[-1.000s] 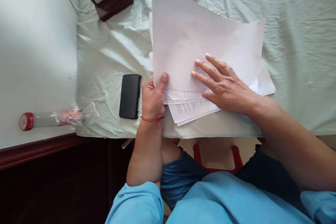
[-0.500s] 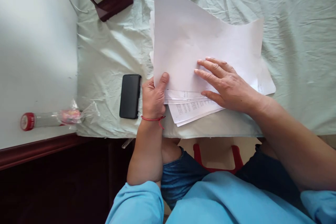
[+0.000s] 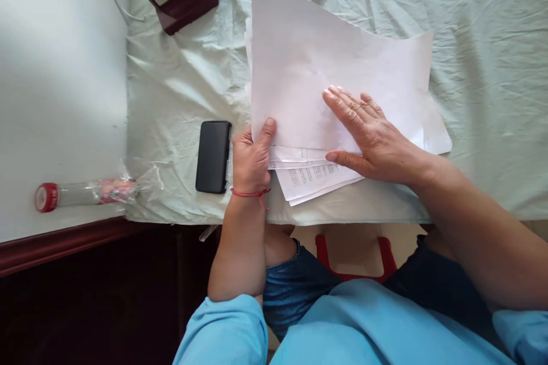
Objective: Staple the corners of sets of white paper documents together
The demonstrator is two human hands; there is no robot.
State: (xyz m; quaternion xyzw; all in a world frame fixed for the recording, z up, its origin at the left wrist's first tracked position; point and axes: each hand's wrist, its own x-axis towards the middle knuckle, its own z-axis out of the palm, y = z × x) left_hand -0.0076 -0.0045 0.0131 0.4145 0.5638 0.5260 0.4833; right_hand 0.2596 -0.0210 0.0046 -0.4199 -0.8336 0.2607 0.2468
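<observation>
A stack of white paper sheets lies on the cloth, its blank top sheet slightly curved along the far edge. Printed sheets stick out at an angle beneath it, toward me. My left hand grips the near left corner of the stack, thumb on top and fingers hidden below. Flat on the top sheet rests my right hand, thumb stretched out sideways over the near edge and the other fingers extended.
A black phone lies left of my left hand. Farther left is a clear bottle with a red cap, partly in plastic wrap. A dark red appliance stands at the back left. Pale green cloth covers the table.
My right hand has turned a little on the paper, its fingers now closer together and pointing farther away from me. My left hand keeps its hold on the corner.
</observation>
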